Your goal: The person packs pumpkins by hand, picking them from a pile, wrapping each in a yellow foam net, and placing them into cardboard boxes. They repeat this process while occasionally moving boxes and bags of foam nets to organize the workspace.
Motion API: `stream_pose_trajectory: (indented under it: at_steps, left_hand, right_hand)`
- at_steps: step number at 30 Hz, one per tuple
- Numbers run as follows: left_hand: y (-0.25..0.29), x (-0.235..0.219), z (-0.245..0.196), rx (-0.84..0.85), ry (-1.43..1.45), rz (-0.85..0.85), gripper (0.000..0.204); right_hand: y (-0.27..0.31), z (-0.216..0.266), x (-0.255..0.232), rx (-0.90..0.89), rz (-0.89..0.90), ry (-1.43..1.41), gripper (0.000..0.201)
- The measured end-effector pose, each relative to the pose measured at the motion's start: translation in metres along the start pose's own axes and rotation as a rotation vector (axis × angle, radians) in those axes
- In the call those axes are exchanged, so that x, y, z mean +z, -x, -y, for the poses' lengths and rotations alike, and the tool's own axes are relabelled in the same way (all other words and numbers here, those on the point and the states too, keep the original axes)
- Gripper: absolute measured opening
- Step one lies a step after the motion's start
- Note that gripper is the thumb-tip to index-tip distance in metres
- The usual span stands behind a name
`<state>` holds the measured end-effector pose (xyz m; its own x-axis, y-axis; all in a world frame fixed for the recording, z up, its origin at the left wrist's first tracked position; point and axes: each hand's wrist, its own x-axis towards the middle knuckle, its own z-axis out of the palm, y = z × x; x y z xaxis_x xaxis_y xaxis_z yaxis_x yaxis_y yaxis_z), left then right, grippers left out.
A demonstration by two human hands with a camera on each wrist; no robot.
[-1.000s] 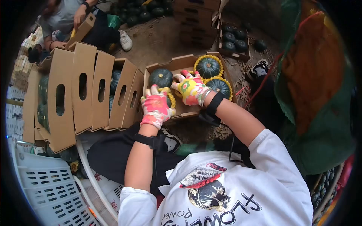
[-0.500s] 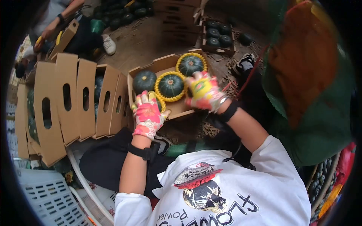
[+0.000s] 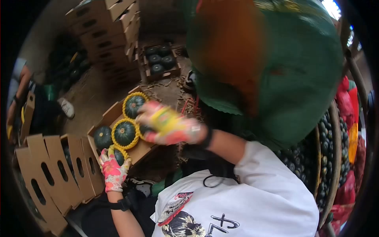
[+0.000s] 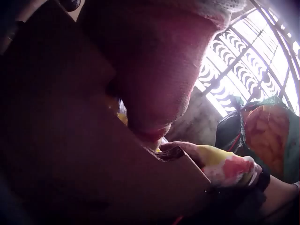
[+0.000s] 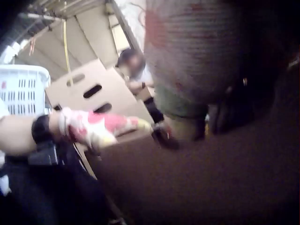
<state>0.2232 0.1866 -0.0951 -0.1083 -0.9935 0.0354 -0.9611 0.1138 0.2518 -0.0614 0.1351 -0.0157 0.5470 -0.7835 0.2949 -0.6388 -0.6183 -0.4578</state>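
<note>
Several dark green pumpkins lie in an open cardboard carton [image 3: 140, 151]. One bare pumpkin [image 3: 103, 137] sits in its left corner; beside it are a pumpkin in a yellow foam net [image 3: 125, 133] and another netted pumpkin [image 3: 134, 105] at the far end. My gloved left hand [image 3: 113, 170] reaches over the near wall, fingers and thumb round a netted pumpkin [image 3: 119, 157], largely covered. My gloved right hand [image 3: 169, 124], blurred, is over the carton's right side with fingers extended, partly hiding a pumpkin [image 3: 145, 129]. In the right wrist view, the carton wall hides its fingertips.
A row of upright cartons [image 3: 59, 170] leans at the left. Stacked cartons [image 3: 102, 39] and a carton of pumpkins [image 3: 162, 71] are at the back. A large green sack [image 3: 296, 67] hangs close by the right arm. Another person [image 3: 19, 87] sits far left.
The view has swung right. My right hand has shifted off the middle netted pumpkin to the carton's right side. My left hand has stayed at the near-left pumpkin.
</note>
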Motion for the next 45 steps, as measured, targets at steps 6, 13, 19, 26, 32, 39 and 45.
stream_pose_trajectory:
  at_steps: [6, 13, 19, 26, 32, 39, 45]
  left_hand:
    - [0.021, -0.028, -0.011, -0.091, -0.008, -0.089, 0.053]
    - [0.029, -0.082, -0.033, -0.111, 0.42, -0.319, 0.042]
    - [0.041, -0.089, -0.1, 0.264, 0.911, -0.023, 0.081]
    - [0.054, -0.075, -0.069, 0.2, 1.115, 0.163, 0.065]
    - [0.048, -0.066, -0.069, 0.086, 0.997, 0.146, 0.044]
    - [0.049, -0.045, -0.056, 0.173, 0.891, 0.055, 0.022]
    - [0.04, -0.058, -0.039, 0.343, 1.291, 0.067, 0.048]
  right_hand:
    - [0.127, -0.178, -0.15, 0.529, -0.225, 1.074, 0.046]
    - [0.152, -0.168, -0.105, 0.678, -0.264, 0.942, 0.057]
    - [0.05, 0.076, -0.048, -0.007, -0.154, -0.171, 0.068]
    - [0.039, 0.071, 0.007, 0.542, 0.16, -1.037, 0.072]
    - [0.045, 0.052, 0.05, 0.476, 0.254, -1.267, 0.041]
    - [0.031, 0.05, 0.059, 0.514, 0.789, -1.608, 0.05]
    - [-0.006, 0.053, 0.042, 0.69, 0.058, -1.864, 0.026]
